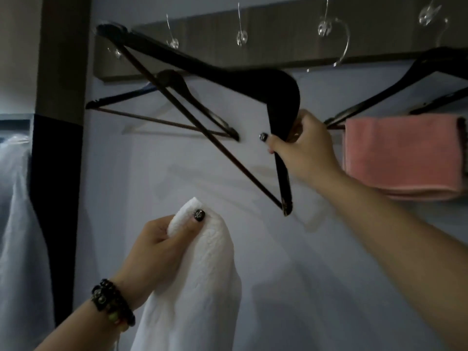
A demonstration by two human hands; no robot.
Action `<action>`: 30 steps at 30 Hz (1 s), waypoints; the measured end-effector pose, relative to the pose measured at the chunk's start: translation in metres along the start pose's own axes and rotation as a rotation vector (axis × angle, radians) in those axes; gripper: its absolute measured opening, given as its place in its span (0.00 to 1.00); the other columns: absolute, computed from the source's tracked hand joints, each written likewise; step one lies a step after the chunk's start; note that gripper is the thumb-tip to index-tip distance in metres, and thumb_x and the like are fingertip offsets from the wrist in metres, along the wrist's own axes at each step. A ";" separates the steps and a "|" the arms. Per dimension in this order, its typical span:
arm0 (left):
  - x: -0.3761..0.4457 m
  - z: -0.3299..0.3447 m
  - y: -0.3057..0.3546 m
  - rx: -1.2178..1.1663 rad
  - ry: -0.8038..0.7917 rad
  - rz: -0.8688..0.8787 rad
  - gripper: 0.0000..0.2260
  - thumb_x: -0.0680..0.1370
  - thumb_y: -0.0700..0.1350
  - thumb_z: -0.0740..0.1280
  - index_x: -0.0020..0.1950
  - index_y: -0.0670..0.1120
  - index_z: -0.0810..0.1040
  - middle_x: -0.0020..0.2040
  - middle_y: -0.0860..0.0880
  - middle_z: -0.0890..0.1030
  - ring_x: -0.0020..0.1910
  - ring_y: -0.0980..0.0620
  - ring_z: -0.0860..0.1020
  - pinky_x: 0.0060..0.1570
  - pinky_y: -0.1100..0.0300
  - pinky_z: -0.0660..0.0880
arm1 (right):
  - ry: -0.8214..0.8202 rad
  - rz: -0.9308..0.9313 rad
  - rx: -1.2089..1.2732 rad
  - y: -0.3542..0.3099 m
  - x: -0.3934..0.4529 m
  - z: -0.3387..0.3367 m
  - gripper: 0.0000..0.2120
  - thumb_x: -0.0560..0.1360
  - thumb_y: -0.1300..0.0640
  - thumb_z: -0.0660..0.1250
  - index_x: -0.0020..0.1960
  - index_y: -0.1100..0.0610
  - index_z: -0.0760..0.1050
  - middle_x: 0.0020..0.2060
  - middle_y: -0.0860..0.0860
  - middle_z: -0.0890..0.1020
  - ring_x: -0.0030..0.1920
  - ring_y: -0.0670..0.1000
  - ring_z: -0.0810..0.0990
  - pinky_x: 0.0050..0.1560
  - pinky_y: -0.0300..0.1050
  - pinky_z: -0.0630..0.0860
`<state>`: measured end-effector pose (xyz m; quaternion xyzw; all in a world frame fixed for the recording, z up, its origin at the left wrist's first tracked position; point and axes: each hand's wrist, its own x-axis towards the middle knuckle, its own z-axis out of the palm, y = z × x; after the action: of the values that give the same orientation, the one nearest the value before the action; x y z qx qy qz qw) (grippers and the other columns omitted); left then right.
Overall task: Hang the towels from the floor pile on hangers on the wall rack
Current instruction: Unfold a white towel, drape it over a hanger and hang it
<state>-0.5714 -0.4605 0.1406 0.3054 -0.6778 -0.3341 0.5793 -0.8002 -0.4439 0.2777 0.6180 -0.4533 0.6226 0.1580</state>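
The right hand has its grip curled round the neck of a black hanger at about one o'clock, tilted off the wall rack. The left hand pinches a white towel at six o'clock — it hangs down. A pink towel hangs on another hanger at three o'clock.

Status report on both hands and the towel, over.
Left hand grips white towel. Right hand holds black hanger, tilted, off the wall rack. Towel not yet on hanger. Pink towel already hung.
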 end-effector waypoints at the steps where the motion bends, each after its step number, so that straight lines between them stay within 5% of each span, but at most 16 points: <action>1: -0.013 -0.003 -0.002 -0.003 -0.021 -0.029 0.29 0.68 0.68 0.68 0.39 0.39 0.79 0.33 0.37 0.80 0.31 0.46 0.78 0.33 0.53 0.73 | -0.023 0.031 0.005 0.001 -0.025 0.000 0.14 0.69 0.54 0.74 0.46 0.59 0.73 0.39 0.53 0.82 0.40 0.50 0.80 0.42 0.45 0.77; 7: -0.094 -0.005 -0.011 -0.041 -0.109 -0.165 0.20 0.70 0.59 0.67 0.37 0.41 0.81 0.31 0.44 0.82 0.29 0.49 0.79 0.29 0.57 0.75 | -0.072 0.257 0.049 -0.004 -0.178 -0.027 0.11 0.70 0.59 0.75 0.45 0.50 0.75 0.35 0.39 0.80 0.37 0.35 0.79 0.38 0.26 0.71; 12: -0.164 0.010 -0.022 -0.103 -0.191 -0.273 0.26 0.69 0.64 0.73 0.39 0.39 0.81 0.34 0.36 0.82 0.31 0.45 0.79 0.34 0.51 0.75 | -0.064 0.457 0.024 -0.017 -0.293 -0.079 0.14 0.70 0.59 0.75 0.44 0.42 0.76 0.36 0.36 0.83 0.41 0.35 0.81 0.40 0.26 0.74; 16: -0.224 0.029 -0.020 -0.137 -0.239 -0.367 0.24 0.68 0.65 0.71 0.37 0.42 0.82 0.33 0.40 0.83 0.31 0.46 0.80 0.33 0.51 0.76 | -0.052 0.607 -0.029 -0.035 -0.364 -0.121 0.17 0.69 0.63 0.75 0.44 0.40 0.78 0.36 0.35 0.83 0.41 0.36 0.82 0.42 0.31 0.76; 22: -0.295 0.053 0.004 -0.157 -0.318 -0.440 0.18 0.68 0.59 0.67 0.36 0.43 0.82 0.31 0.44 0.82 0.30 0.50 0.80 0.29 0.58 0.75 | 0.055 0.648 0.004 -0.058 -0.429 -0.172 0.13 0.67 0.64 0.76 0.45 0.49 0.82 0.36 0.40 0.85 0.39 0.38 0.83 0.41 0.27 0.75; 30: -0.380 0.104 0.049 -0.225 -0.368 -0.401 0.23 0.73 0.58 0.71 0.35 0.37 0.77 0.28 0.46 0.77 0.29 0.52 0.74 0.27 0.60 0.70 | 0.153 0.725 0.059 -0.078 -0.481 -0.240 0.04 0.67 0.64 0.76 0.40 0.58 0.82 0.34 0.50 0.85 0.39 0.51 0.85 0.44 0.47 0.80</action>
<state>-0.6214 -0.1168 -0.0514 0.3014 -0.6565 -0.5645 0.3993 -0.8020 -0.0449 -0.0904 0.3732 -0.6114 0.6954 -0.0572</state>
